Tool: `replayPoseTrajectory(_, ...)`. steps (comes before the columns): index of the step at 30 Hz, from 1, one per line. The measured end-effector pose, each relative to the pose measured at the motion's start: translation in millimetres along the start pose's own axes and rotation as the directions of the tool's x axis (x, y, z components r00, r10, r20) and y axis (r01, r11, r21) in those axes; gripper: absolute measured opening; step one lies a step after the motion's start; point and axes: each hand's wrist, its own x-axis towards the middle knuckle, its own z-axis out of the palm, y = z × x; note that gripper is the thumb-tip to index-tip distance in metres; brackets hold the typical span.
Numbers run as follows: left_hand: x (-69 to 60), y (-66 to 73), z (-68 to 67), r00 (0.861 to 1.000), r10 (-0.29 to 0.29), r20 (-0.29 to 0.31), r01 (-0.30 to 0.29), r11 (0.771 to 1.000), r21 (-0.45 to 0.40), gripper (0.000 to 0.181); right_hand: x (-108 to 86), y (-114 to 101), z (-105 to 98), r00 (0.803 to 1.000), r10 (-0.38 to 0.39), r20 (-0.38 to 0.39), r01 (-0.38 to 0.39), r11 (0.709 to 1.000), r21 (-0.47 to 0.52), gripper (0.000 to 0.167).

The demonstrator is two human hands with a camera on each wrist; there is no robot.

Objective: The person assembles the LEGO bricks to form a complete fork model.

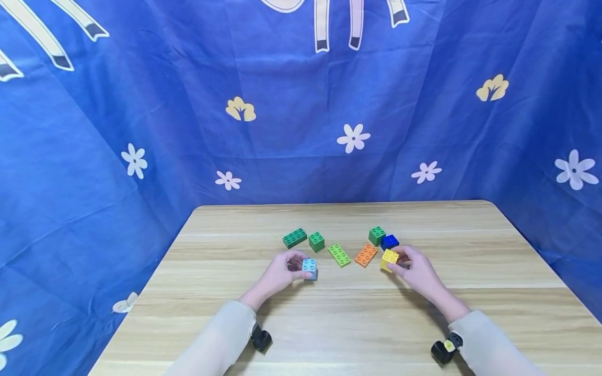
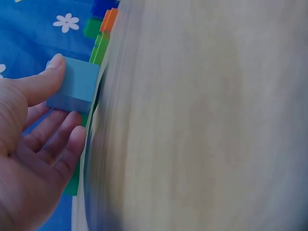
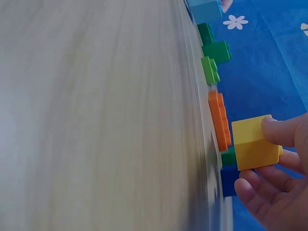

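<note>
In the head view my left hand (image 1: 279,272) pinches a light blue toy brick (image 1: 309,268) between thumb and fingers. Its smooth side (image 2: 79,82) faces the left wrist camera. My right hand (image 1: 418,270) pinches a yellow brick (image 1: 389,259), studs up, and the right wrist view shows the yellow brick (image 3: 250,142) held off the tabletop. Just beyond it lie a dark blue brick (image 1: 389,241) and a green brick (image 1: 377,235). Between the hands are a flat lime green brick (image 1: 339,255) and a flat orange brick (image 1: 366,255).
Past the left hand, a long dark green brick (image 1: 294,238) and a square green brick (image 1: 316,241) rest on the wooden table (image 1: 348,324). A blue patterned cloth (image 1: 291,156) hangs behind the table's far edge and along both sides.
</note>
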Motion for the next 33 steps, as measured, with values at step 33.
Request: replayPoseTrajectory(33, -9.5, 14.5, 28.6, 0.996, 0.058, 0.064, -0.06, 0.998, 0.026, 0.041, 6.4, -37, 42, 0.988, -0.147, 0.039, 0.142, 0.984, 0.108, 0.039)
